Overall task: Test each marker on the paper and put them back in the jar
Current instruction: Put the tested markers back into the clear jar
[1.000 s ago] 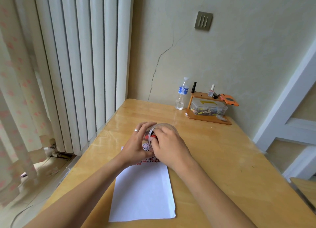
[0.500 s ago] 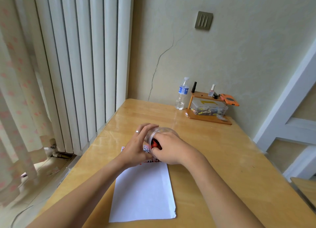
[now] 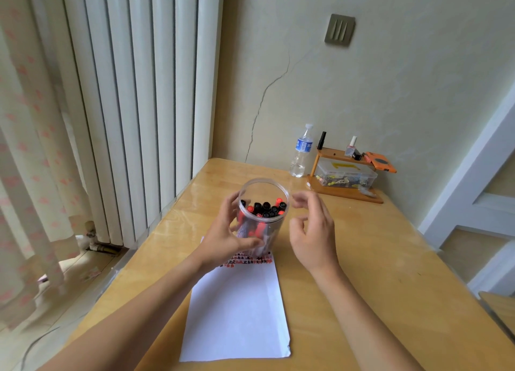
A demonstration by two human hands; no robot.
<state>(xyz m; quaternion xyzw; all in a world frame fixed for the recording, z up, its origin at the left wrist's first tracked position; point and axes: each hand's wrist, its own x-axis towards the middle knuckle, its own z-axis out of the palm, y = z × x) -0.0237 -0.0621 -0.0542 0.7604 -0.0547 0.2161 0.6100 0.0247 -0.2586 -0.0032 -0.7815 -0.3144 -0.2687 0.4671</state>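
Markers (image 3: 264,209) stand capped in the clear jar (image 3: 263,203), which our left hand (image 3: 225,237) grips above the paper (image 3: 237,309); our right hand (image 3: 312,231), loosely curled, holds nothing. We should steady the jar, then pinch one cap straight upward.

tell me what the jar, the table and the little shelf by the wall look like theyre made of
Jar: clear, likely plastic; the markers show through its wall and the rim looks thin.
Table: light wood or wood veneer with a glossy coat; grain lines and window glare show.
Shelf: orange-brown wood, smoother and duller, apparently varnished or stained.
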